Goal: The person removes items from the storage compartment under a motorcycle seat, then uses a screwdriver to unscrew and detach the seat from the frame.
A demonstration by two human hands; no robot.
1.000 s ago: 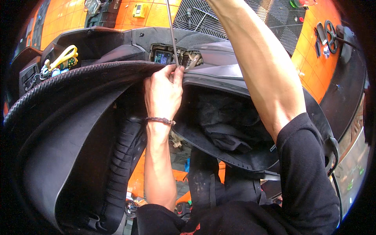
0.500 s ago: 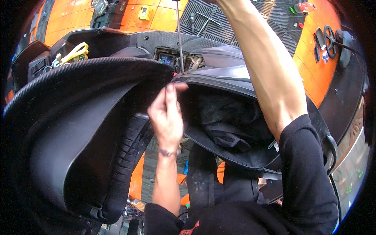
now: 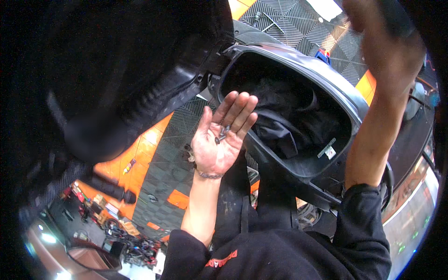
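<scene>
My left hand (image 3: 218, 144) is palm up with its fingers stretched out. Several small dark screws (image 3: 222, 134) lie loose on the palm, by the base of the fingers. Just beyond it and to the right is the open under-seat storage bin (image 3: 305, 173) of a scooter, with crumpled black cloth (image 3: 275, 133) inside. Raised at the upper right, my right hand (image 3: 389, 46) is smeared by motion. A dark shape beside it is too blurred to name, and I cannot tell whether the hand holds it. The scooter's lifted seat (image 3: 154, 100) fills the upper left.
On the dark floor mat beyond the scooter lies a T-handled tool (image 3: 273, 23), with a white sheet (image 3: 325, 8) farther right. A small yellow-and-dark item (image 3: 129, 166) lies on the orange floor at left. Cluttered parts (image 3: 128, 238) stand at the lower left.
My left hand has turned palm up and opened, showing the screws. My right hand, earlier at the top edge near a long screwdriver shaft, has swung right. The view has shifted; the seat looms larger.
</scene>
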